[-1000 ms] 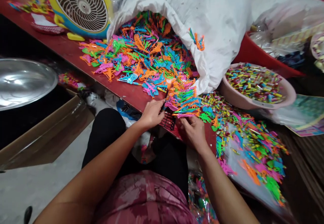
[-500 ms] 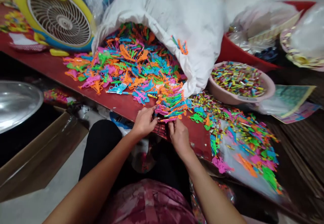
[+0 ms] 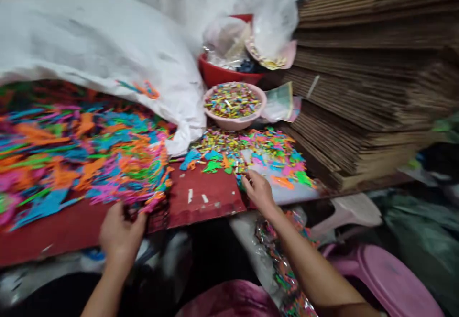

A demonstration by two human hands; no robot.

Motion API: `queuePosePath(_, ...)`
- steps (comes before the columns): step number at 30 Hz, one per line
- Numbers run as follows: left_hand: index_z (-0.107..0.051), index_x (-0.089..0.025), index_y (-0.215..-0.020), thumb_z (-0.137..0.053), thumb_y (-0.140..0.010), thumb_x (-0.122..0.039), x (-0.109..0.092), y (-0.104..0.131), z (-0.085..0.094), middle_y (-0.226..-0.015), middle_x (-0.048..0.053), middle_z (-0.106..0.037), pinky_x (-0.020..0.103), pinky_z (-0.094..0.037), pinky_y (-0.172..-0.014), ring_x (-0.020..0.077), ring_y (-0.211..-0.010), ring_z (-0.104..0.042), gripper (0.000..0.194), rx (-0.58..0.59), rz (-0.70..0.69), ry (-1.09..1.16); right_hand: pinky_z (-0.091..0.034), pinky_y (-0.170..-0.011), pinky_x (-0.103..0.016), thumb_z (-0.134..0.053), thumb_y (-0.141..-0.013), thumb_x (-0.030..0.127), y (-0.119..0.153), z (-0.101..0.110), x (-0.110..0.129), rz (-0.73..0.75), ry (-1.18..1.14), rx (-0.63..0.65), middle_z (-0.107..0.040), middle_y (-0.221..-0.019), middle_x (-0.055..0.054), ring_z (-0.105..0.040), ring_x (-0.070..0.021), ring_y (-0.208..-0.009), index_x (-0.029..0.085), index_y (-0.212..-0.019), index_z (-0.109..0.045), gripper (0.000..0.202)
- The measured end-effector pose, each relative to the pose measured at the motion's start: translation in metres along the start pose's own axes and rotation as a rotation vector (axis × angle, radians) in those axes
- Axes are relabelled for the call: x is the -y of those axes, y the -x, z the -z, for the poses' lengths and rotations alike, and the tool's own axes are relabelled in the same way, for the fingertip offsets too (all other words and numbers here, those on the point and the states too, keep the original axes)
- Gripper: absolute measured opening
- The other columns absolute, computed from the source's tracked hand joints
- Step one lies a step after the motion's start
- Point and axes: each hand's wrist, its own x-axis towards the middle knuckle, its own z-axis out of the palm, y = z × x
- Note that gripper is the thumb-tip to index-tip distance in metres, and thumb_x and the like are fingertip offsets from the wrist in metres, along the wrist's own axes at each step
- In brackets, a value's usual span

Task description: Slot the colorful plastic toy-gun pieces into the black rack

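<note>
Bright plastic pieces in orange, blue, green and pink spill from a white sack onto the red table. At the front edge of this heap is my left hand, thumb and fingers apart, touching or close to pink pieces; whether it holds one is blurred. My right hand is over the table's right part, fingers curled beside a small blue-green piece. What lies between those fingers is too small to make out. Beyond it are more coloured pieces on a clear plastic sheet.
A pink bowl of small colourful sticks stands behind, with a red basin beyond it. Stacked brown cardboard rises at the right. A pink stool and a bag of pieces are below the table edge.
The view has swung right. My hands, close together at the lined-up pieces before, are now far apart: the right one has moved right toward the plastic sheet, the left stays by the heap.
</note>
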Motion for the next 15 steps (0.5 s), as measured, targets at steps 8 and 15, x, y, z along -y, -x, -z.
queuePosePath(8, -0.044, -0.029, -0.072, -0.055, -0.06, -0.06, -0.015, 0.01, -0.012, -0.055, -0.009, -0.053, 0.031, -0.039, -0.054, 0.0222, -0.063, -0.057, 0.035, 0.069, 0.167, -0.011, -0.043, -0.074, -0.029, -0.045, -0.091, 0.017, -0.017, 0.059, -0.135, -0.485, 0.539, -0.003, -0.071, -0.108, -0.013, -0.064, -0.0215, -0.093, 0.015, -0.109, -0.07, 0.031)
queuePosePath(15, -0.047, -0.029, -0.079, -0.061, -0.068, -0.065, -0.04, 0.03, -0.03, -0.063, -0.004, -0.058, 0.039, -0.047, -0.057, 0.0231, -0.058, -0.058, 0.04, 0.105, 0.141, 0.173, -0.041, -0.078, -0.03, -0.047, -0.088, 0.01, -0.051, 0.058, -0.164, -0.465, 0.684, 0.123, -0.066, -0.119, -0.017, -0.06, -0.0239, -0.105, 0.015, -0.115, -0.07, 0.036)
